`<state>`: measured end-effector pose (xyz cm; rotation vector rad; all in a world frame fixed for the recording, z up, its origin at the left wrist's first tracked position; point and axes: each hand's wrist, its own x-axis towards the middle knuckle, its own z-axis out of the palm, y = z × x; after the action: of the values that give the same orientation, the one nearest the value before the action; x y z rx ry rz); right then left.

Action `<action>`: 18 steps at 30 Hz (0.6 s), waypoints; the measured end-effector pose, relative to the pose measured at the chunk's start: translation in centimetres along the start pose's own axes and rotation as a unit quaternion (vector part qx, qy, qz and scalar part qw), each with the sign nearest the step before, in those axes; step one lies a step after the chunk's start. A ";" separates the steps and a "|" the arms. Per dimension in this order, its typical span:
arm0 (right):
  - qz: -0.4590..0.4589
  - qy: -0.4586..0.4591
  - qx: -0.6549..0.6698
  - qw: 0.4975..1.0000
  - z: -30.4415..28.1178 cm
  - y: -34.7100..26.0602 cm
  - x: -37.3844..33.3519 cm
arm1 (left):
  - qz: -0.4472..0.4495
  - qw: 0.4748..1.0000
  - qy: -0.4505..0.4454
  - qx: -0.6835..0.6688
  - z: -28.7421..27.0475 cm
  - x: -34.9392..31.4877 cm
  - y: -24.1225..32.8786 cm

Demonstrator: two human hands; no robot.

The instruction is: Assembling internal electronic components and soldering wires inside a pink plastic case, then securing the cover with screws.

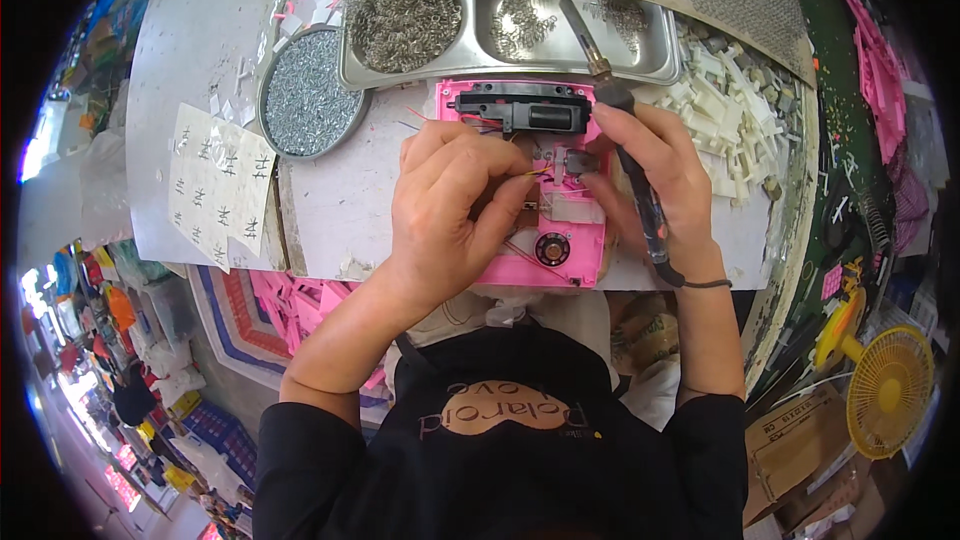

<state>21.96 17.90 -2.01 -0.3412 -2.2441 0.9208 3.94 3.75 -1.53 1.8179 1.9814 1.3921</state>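
A pink plastic casing [591,258] lies in front of me on the worktable. It carries a long black plastic part [550,116] across its far end, a round black speaker [553,249] near its front edge, and thin wires. My left hand [440,205] rests over the casing's left side, thumb and forefinger pinched at a thin yellowish wire [540,173]. Between the thumb and fingers of my right hand [668,155] is a soldering iron [582,30], its tip pointing away over the metal tray. My right fingertips are close to a small grey block [580,162] on the casing.
Behind the casing stands a metal compartment tray [490,65] of springs, with a perforated board [715,0] at its right. Left are a round dish of small screws [312,90] and a paper sheet [215,185]. White plastic parts [725,105] are heaped right; a yellow fan [888,390] stands beyond.
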 end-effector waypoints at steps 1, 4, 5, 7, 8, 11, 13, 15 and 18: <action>-0.009 -0.003 -0.003 1.000 0.0 0.1 0.0 | 0.004 1.000 0.002 0.001 0.0 0.0 -0.1; -0.019 0.018 0.016 1.000 0.5 0.5 -0.5 | 0.011 1.000 0.001 0.008 0.0 -0.1 -0.1; -0.016 0.017 0.016 1.000 0.5 0.4 -0.6 | 0.015 1.000 0.002 0.010 0.0 -0.1 -0.1; -0.009 0.017 0.019 1.000 0.6 0.3 -0.7 | 0.022 1.000 0.001 0.013 0.1 -0.3 -0.3; -0.007 0.016 0.020 1.000 0.6 0.2 -0.7 | 0.020 1.000 -0.003 0.014 0.1 -0.2 -0.1; 0.004 0.012 0.014 1.000 0.6 0.0 -0.3 | 0.017 1.000 -0.016 0.014 -0.2 0.1 0.3; 0.014 0.004 0.000 1.000 0.6 -0.2 -0.1 | 0.016 1.000 -0.018 0.017 -0.3 0.0 0.3; 0.008 0.002 -0.023 1.000 0.5 -0.2 -0.1 | 0.019 1.000 -0.008 0.021 0.0 0.0 -0.1; 0.002 0.012 -0.054 0.998 0.0 -0.4 -0.2 | 0.002 1.000 -0.003 0.030 0.2 0.3 0.1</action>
<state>22.11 17.54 -1.82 -0.4024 -2.2768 0.7952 4.07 4.04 -1.42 1.8497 2.0383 1.3398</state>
